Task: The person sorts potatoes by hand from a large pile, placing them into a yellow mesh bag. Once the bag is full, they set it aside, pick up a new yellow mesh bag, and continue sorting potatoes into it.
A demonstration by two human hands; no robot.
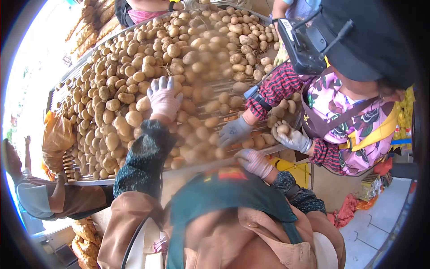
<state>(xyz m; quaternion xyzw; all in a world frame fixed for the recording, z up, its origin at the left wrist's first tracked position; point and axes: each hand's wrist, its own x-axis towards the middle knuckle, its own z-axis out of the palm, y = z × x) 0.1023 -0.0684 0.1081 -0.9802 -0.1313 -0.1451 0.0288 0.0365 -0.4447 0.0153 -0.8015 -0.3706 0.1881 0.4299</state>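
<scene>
My left hand [164, 99], in a pale glove with grey fingertips, reaches over a broad heap of potatoes [112, 105]. Its fingers are stretched and spread, touching the potatoes, with none gripped. Close to my body, my right hand [254, 163] in a striped pale glove is at the near metal rim [197, 169] of the slatted sorting table. Those fingers are curled together, and whatever they may hold is hidden. A blurry patch covers the potatoes in the middle of the view.
On my right, a co-worker in a black cap [367, 40] holds a potato [283, 129] in one gloved hand; the other glove [235, 132] reaches over the slats. Other people stand at the far side and far left. An orange bag [58, 139] hangs at the table's left end.
</scene>
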